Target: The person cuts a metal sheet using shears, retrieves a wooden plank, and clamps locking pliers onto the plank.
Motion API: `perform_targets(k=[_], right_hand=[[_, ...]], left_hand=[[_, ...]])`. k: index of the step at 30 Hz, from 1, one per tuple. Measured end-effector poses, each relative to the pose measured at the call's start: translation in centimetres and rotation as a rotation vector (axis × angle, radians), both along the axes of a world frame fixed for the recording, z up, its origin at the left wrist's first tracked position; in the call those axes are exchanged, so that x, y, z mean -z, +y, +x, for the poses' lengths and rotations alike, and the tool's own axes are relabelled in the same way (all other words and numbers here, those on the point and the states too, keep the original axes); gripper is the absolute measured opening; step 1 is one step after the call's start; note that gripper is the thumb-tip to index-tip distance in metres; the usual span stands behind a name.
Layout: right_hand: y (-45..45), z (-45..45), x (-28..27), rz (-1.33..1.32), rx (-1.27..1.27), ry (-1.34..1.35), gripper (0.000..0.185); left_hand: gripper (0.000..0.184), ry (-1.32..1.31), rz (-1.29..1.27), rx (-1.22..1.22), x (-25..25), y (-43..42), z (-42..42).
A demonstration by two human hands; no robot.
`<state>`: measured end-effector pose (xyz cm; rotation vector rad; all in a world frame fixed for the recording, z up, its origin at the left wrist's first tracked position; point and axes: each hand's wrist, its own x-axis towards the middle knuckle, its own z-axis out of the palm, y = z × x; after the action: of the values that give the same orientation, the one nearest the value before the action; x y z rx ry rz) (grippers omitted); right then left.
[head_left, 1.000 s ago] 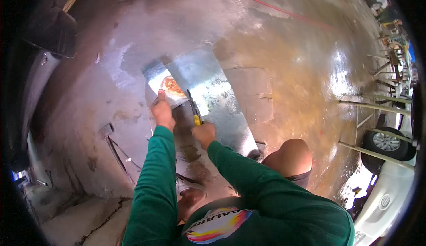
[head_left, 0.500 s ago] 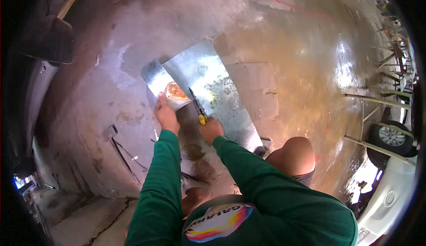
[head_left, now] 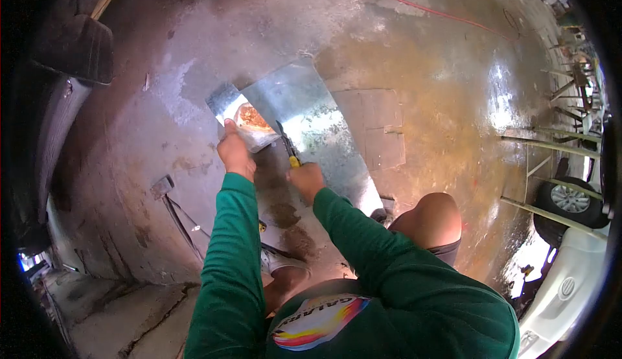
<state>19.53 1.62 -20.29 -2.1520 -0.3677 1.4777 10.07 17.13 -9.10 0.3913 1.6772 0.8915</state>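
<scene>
My left hand [head_left: 234,151] grips the near left edge of a small shiny piece of sheet metal [head_left: 224,102], thumb on top. A rusty orange patch [head_left: 250,118] shows on its surface. My right hand [head_left: 306,181] is closed around the yellow handles of tin snips [head_left: 289,146], whose dark blades point away from me. A larger galvanized metal sheet [head_left: 340,142] lies on the floor beneath the snips, to the right of the small piece. The blade tips are close to the small piece's right corner; whether they touch it I cannot tell.
A hammer [head_left: 163,188] lies on the concrete floor at left. Flat cardboard-like pieces [head_left: 376,129] are right of the large sheet. A red hose [head_left: 414,4] crosses the far floor. Vehicle parts [head_left: 78,51] stand at left; a wheel [head_left: 570,197] and white bumper [head_left: 564,288] at right.
My left hand and the small metal piece have shifted slightly away from me and to the left. My right hand has moved a little forward with the snips. The view has tilted slightly.
</scene>
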Motion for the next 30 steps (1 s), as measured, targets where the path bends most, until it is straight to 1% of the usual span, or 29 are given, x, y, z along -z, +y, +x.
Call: perform_targets(k=[2,4,6,7,9,12,13,15,16,18,20,22,23,24,26,27,28,29,30], right_hand=[[0.2,0.6,-1.1,0.025,0.038,0.053,0.049],[0.3,1.1,-2.0,0.055,0.079,0.100,0.048],[0.6,0.4,-2.8,0.043,-0.023,-0.123,0.047],[0.7,0.2,-1.8,0.052,-0.024,-0.119,0.047],[1.0,0.2,-0.8,0.043,-0.077,-0.221,0.048],[0.6,0.3,-1.1,0.032,-0.102,-0.216,0.049],[0.2,0.1,0.0,0.039,-0.097,-0.224,0.049],[-0.9,-0.7,2.0,0.073,-0.155,-0.298,0.062],[-0.9,-0.4,1.0,0.077,-0.163,-0.302,0.062],[-1.0,0.4,-0.6,0.052,-0.254,-0.154,0.062],[0.0,0.4,-1.8,0.030,-0.262,-0.143,0.060],[0.2,-0.1,-1.4,0.003,-0.267,-0.125,0.058],[0.3,-0.5,-1.2,0.032,-0.221,-0.152,0.054],[0.3,-1.0,-0.7,0.061,-0.172,-0.179,0.051],[0.6,-1.4,0.5,0.060,-0.184,-0.174,0.050],[0.5,-1.6,0.6,0.050,-0.199,-0.166,0.048],[0.3,-1.6,0.9,0.045,-0.203,-0.162,0.048],[0.1,-1.5,1.2,0.054,-0.199,-0.120,0.047],[0.1,-1.3,1.2,0.065,-0.196,-0.080,0.047]], left_hand=[[0.057,-0.004,0.145,0.034,2.5,0.0,-1.1],[0.058,-0.031,0.132,0.035,2.8,0.1,-0.9],[0.058,-0.052,0.119,0.032,3.4,-0.5,-1.2],[0.059,-0.022,0.117,0.021,3.9,-1.4,-1.2],[0.060,0.007,0.122,0.013,4.2,-1.2,-1.2],[0.061,-0.059,0.097,0.073,4.1,-1.3,-2.0],[0.062,-0.086,0.099,0.066,4.3,-1.2,-2.3],[0.063,-0.122,0.109,0.050,4.8,-0.6,-2.3],[0.062,-0.116,0.126,0.050,4.8,-0.6,-2.2],[0.061,-0.114,0.152,0.044,4.5,0.0,-2.3],[0.061,-0.043,0.118,0.096,4.1,0.7,-2.0],[0.061,-0.007,0.077,0.117,3.4,1.1,-1.7],[0.061,0.032,0.038,0.144,3.0,1.2,-1.6],[0.061,0.035,0.039,0.147,3.2,1.2,-1.7],[0.062,0.078,0.055,0.139,3.6,1.3,-1.7],[0.062,0.080,0.052,0.139,3.8,1.3,-1.8],[0.061,0.029,0.066,0.136,4.1,1.2,-2.1],[0.060,-0.020,0.077,0.135,4.3,1.1,-2.4],[0.060,-0.017,0.070,0.134,4.2,1.0,-2.4]])
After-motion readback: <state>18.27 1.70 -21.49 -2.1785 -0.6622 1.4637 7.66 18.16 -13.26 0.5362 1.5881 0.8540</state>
